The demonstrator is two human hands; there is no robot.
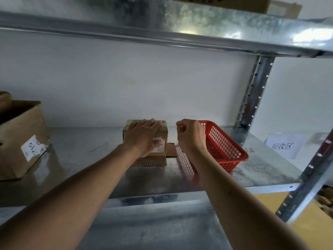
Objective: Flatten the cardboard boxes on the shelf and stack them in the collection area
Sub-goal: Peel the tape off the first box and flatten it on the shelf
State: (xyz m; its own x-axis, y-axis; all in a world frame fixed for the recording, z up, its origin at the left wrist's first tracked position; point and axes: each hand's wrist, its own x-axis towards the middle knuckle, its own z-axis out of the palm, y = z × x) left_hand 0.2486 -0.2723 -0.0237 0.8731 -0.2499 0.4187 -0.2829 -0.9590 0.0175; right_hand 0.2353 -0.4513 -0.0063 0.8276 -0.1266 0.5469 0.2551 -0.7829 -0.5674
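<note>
A small cardboard box (163, 128) stands upright in the middle of the metal shelf (86, 150), on top of a flat piece of corrugated cardboard (149, 162). My left hand (142, 136) lies over the box's top and front, fingers spread along its top edge, thumb on the white label. My right hand (191, 136) hovers just right of the box with fingers curled; it looks empty. A bigger open cardboard box (19, 139) with a white label sits at the left end of the shelf.
A red plastic basket (225, 147) stands right of my right hand. A paper sign (282, 146) lies at the shelf's right end. An upright steel post (252, 94) rises behind the basket. Another shelf (162, 27) hangs overhead with boxes on it.
</note>
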